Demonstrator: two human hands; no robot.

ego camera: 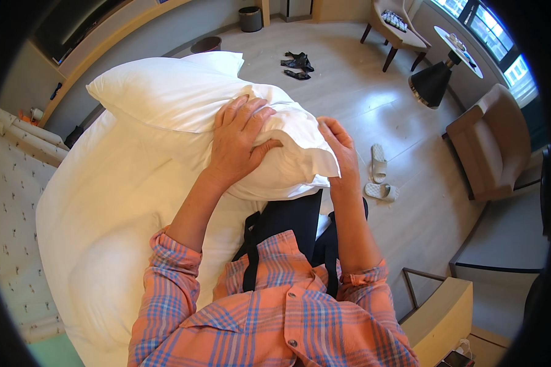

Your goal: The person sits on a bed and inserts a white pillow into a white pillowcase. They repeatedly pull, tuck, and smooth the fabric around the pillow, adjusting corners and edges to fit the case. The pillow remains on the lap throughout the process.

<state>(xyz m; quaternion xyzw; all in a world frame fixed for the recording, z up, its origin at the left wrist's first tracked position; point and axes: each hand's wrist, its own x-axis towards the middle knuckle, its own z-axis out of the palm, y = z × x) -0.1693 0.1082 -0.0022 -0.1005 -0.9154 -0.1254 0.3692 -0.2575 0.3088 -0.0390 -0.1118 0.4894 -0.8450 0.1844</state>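
Note:
A white pillow [147,98] in a pillowcase lies across the bed's edge in front of me, partly over my lap. My left hand [241,135] rests on top of it, palm down, thumb spread away from the fingers. At the pillowcase's loose hem [323,160], on the right end, my right hand [342,144] pinches the cloth between thumb and fingers. The hem's fabric is bunched and folded. Under the pillow spreads a rumpled white duvet [105,192] on the bed. What lies inside the pillowcase opening is hidden.
Grey slippers [380,169] and black crumpled items [298,64] lie on the floor. An armchair [491,142], a small round table [454,50] and another chair [397,32] stand to the right. A wooden bedside unit [441,312] is close at lower right.

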